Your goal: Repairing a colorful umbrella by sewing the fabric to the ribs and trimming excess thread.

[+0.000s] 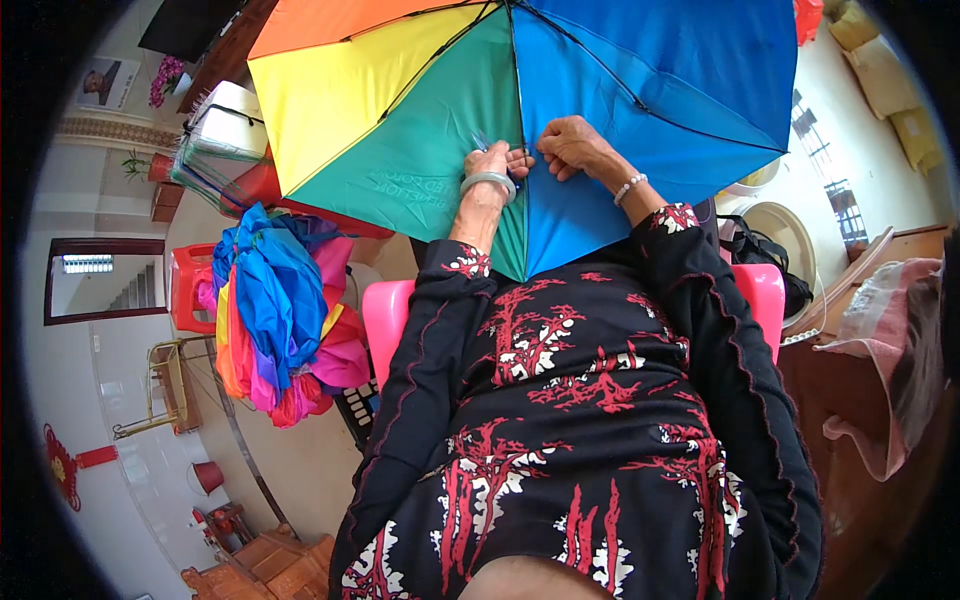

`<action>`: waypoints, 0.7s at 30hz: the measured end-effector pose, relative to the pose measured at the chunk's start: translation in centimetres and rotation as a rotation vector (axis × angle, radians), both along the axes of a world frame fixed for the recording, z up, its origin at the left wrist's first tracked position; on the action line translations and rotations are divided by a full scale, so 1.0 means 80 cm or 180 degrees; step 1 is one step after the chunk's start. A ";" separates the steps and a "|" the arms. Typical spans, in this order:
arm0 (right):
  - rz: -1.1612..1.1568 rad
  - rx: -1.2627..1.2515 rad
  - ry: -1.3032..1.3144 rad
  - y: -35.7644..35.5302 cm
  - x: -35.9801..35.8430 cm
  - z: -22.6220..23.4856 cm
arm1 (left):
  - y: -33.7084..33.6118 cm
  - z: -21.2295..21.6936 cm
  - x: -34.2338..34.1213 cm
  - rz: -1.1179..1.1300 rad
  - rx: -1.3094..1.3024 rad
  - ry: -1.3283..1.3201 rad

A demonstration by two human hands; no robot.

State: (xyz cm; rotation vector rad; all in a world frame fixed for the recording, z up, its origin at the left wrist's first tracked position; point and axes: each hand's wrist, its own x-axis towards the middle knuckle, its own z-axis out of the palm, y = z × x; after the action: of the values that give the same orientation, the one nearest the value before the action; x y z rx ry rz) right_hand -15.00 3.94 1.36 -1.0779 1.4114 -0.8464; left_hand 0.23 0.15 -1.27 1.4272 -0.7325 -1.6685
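Observation:
An open umbrella (370,180) with orange, yellow, green and blue panels spreads over my lap, its inner side and dark ribs facing me. My left hand (490,170), with a pale bangle at the wrist, is closed at the rib where green meets blue, pinching the umbrella there. A small, clear bluish thing (481,141) shows behind its fingers; its kind is unclear. Just right of that rib, my right hand (575,145), wearing a beaded bracelet, has thumb and fingers pinched together. Whatever lies between them is too small to make out.
Left of me hangs a heap of crumpled, colourful umbrella fabric (275,300) beside a red plastic stool (190,290). I sit in a pink chair (388,325). At the right are a black bag (770,265), a round tub (785,235) and a wooden surface with pinkish plastic (885,350).

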 end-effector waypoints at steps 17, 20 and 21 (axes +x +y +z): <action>0.0098 0.0035 0.0163 0.001 0.001 0.003 | 0.002 0.003 0.001 -0.0151 -0.0053 0.0077; 0.0078 0.0003 0.0114 0.001 0.002 0.002 | -0.001 -0.001 0.000 -0.0023 -0.0020 0.0142; 0.0077 0.0005 0.0113 0.001 0.001 0.002 | -0.002 -0.002 0.000 0.0084 0.0012 0.0179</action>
State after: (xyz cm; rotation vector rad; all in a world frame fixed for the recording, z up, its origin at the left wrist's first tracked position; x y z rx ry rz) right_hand -14.88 4.03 1.50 -1.1115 1.4256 -0.8122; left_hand 0.20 0.00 -1.47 1.3811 -0.6767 -1.6837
